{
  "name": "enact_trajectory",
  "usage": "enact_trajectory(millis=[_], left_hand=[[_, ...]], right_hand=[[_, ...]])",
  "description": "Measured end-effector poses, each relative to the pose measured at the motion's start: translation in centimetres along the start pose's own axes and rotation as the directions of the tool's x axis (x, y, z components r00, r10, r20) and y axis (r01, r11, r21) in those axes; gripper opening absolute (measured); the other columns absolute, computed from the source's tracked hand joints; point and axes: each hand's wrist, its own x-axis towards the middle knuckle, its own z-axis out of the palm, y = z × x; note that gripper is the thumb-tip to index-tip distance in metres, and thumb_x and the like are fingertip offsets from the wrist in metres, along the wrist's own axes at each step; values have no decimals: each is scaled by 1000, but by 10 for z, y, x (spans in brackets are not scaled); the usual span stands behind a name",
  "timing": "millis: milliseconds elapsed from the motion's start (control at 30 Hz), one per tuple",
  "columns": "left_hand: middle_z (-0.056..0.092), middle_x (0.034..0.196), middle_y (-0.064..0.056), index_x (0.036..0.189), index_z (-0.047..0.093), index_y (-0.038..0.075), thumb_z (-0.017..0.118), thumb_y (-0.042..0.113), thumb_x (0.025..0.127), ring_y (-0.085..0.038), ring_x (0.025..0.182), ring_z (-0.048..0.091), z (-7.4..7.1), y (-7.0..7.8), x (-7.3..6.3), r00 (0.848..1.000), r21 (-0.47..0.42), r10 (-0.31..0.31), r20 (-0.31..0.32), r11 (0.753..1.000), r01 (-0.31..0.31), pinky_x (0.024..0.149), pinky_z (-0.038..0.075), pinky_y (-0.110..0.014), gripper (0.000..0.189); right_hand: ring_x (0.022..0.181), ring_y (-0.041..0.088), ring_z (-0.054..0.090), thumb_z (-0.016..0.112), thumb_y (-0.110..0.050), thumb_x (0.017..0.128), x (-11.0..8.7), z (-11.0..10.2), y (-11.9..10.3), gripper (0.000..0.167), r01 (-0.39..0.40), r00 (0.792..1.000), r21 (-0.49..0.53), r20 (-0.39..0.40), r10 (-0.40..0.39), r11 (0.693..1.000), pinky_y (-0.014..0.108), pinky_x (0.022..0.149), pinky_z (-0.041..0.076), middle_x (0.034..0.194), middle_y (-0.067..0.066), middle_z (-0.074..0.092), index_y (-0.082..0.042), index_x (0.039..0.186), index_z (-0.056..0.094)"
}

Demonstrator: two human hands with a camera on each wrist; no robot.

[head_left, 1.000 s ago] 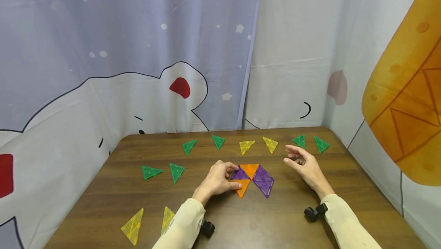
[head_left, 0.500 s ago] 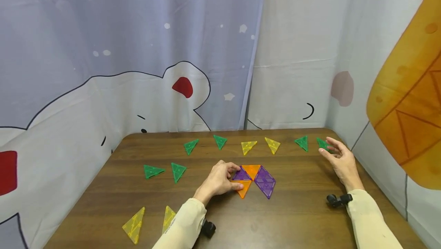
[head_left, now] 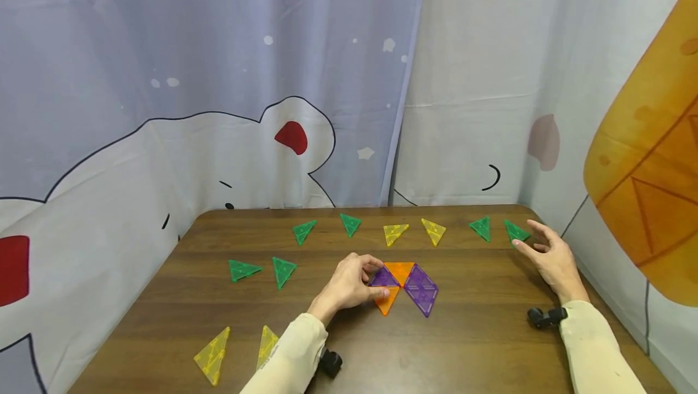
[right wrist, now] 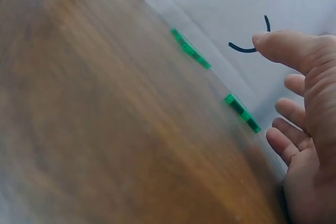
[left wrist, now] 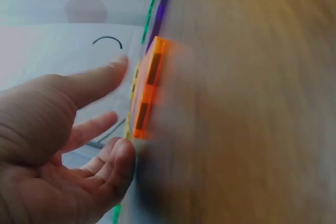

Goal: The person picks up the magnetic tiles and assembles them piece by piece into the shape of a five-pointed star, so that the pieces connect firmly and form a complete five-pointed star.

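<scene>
My left hand point(head_left: 346, 282) rests on the left side of a fan of flat triangular magnetic tiles. Its thumb touches the front orange tile point(head_left: 386, 305), and its other fingertips reach the left purple tile point(head_left: 383, 278), partly covered by them. Another orange tile point(head_left: 400, 271) and a pair of purple tiles point(head_left: 422, 290) complete the fan's right part. Over the far right of the table, my right hand point(head_left: 555, 260) hovers beside a green triangular tile point(head_left: 515, 231), thumb and fingers spread apart. The right wrist view has this green tile point(right wrist: 242, 113) near the fingertips, with nothing held.
Along the back edge lie a second right-hand green tile point(head_left: 480, 228), two yellow tiles point(head_left: 395, 233) and more green ones point(head_left: 350, 224). Two green tiles point(head_left: 283, 271) lie left of the fan. Yellow tiles point(head_left: 212, 356) lie front left, one partly behind the left sleeve. Curtains point(head_left: 463, 109) surround the wooden table point(head_left: 436, 351).
My right hand has moved right, from beside the fan to the rightmost green tile. My left hand has stayed on the orange and purple tiles. The view has shifted slightly.
</scene>
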Motion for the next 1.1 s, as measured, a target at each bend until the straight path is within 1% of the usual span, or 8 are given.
enact_trajectory(millis=[33,100,300,533,633,767,900,1100], left_hand=[[67,112,-9,132,77,10,100,35,85,-19,93,62,-2,6,0,1000,3,-4,-5,1000,4,84,53,-35,58],[66,117,-13,137,75,9,98,36,87,-25,101,65,-6,17,1,1000,-7,-10,-23,1000,10,90,55,-39,61],[65,130,-18,146,69,9,98,38,87,-38,122,65,0,37,20,996,-33,2,-90,999,-5,101,56,-49,71],[65,134,-9,151,67,11,96,45,88,-30,123,63,20,60,55,992,5,28,-125,1000,-27,106,53,-41,77],[65,140,-10,151,67,9,95,44,89,-28,127,61,31,69,72,988,6,37,-148,999,-37,112,52,-42,77],[63,144,-13,150,67,8,95,43,89,-28,134,59,46,78,93,986,-15,22,-165,1000,-24,117,50,-42,75],[64,143,-13,150,68,11,95,44,88,-25,133,60,59,86,108,987,-8,11,-162,1000,-13,115,51,-38,76],[64,145,-8,153,68,15,96,49,88,-21,134,60,72,103,127,994,2,10,-112,1000,-10,115,51,-32,78]], right_hand=[[137,63,53,76,-49,106,0,1,-1,87,-1,1000,-2,7,1,1000,66,98,53,172,35,38,-9,174,37],[138,65,51,76,-49,106,0,2,-1,89,-1,1000,0,16,1,1000,76,102,48,172,37,36,-9,174,35],[140,67,48,76,-48,106,2,2,-3,92,6,999,-2,35,-6,1000,79,106,45,173,37,32,-7,175,30],[140,66,49,77,-46,106,-1,2,-1,93,8,999,-10,31,-7,1000,78,107,44,170,40,35,-5,175,29],[140,66,49,77,-46,106,0,1,-1,93,11,999,-13,30,-11,1000,77,107,44,171,40,35,-5,175,29],[140,66,49,77,-46,106,0,2,0,94,13,999,-11,32,-13,1000,78,107,44,171,39,34,-6,176,28],[141,68,47,77,-46,106,0,3,0,95,6,999,-3,46,-6,1000,79,107,44,172,40,32,-7,176,27],[142,68,46,78,-47,106,0,1,1,97,-2,998,5,57,2,1000,79,108,44,173,39,30,-7,177,25]])
